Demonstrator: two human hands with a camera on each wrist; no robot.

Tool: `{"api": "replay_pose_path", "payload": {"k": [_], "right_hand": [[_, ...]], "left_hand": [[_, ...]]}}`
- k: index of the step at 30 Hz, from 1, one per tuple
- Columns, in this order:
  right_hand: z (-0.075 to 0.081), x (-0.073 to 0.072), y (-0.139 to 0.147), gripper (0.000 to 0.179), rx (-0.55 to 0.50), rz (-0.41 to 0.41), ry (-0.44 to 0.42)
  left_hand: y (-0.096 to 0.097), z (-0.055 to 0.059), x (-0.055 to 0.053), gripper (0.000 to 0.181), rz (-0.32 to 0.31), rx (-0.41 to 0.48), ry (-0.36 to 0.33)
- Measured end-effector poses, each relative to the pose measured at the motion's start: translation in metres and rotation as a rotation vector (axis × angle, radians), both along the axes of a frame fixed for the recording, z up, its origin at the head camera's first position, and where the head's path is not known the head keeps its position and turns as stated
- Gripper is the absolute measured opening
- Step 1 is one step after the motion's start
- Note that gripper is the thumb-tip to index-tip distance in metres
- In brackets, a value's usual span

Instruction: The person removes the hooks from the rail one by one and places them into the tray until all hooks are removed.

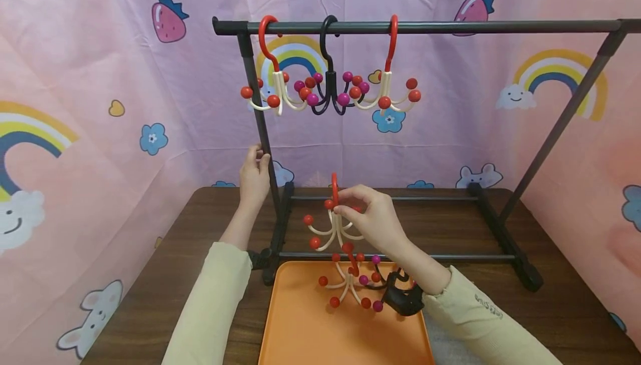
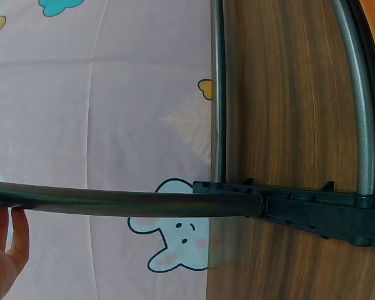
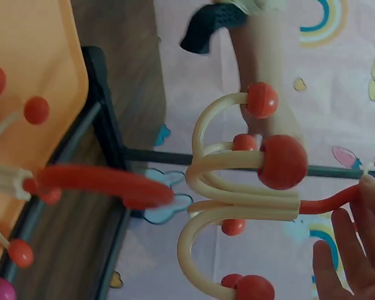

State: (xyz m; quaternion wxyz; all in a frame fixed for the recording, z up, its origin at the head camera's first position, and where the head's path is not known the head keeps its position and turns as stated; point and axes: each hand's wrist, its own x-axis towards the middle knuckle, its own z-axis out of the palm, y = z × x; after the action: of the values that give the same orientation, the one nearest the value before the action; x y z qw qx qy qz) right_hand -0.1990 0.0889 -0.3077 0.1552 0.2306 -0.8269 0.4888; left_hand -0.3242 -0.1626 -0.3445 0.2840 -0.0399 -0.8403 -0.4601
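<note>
My right hand (image 1: 378, 217) pinches the red hook (image 1: 335, 187) of a cream octopus hanger (image 3: 281, 209) between thumb and fingers. Its curved cream arms end in red balls and hang below the fingers, over the tray's far edge. On the left, the fingertips of my left hand (image 1: 253, 178) touch the dark upright post (image 1: 262, 123) of a clothes rack. Three hangers hang from the rack's top rail (image 1: 450, 27): a red-hooked cream one (image 1: 279, 89), a black one (image 1: 330, 84) with magenta balls, and another red-hooked cream one (image 1: 386, 87).
An orange tray (image 1: 305, 337) lies on the wooden table (image 1: 195, 253) in front of the rack. On it are a cream hanger (image 1: 349, 282) with a red hook and a black hanger (image 1: 380, 286), partly hidden by my right wrist. Patterned cloth (image 1: 210, 103) surrounds the table.
</note>
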Motion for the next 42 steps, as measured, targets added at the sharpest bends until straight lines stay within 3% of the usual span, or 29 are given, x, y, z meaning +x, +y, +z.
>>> {"api": "replay_pose_path", "payload": {"k": [18,25,42], "right_hand": [[-0.035,0.007,-0.034,0.013,0.115,0.146,-0.004],[-0.052,0.014,-0.042,0.012,0.123,0.196,-0.082],[-0.092,0.029,-0.053,0.009,0.239,0.156,0.019]], "left_hand": [[0.003,0.001,0.001,0.037,0.004,0.022,0.029],[0.003,0.001,0.001,0.037,0.002,0.019,0.004],[0.003,-0.001,0.004,0.038,0.008,0.021,0.007]]}}
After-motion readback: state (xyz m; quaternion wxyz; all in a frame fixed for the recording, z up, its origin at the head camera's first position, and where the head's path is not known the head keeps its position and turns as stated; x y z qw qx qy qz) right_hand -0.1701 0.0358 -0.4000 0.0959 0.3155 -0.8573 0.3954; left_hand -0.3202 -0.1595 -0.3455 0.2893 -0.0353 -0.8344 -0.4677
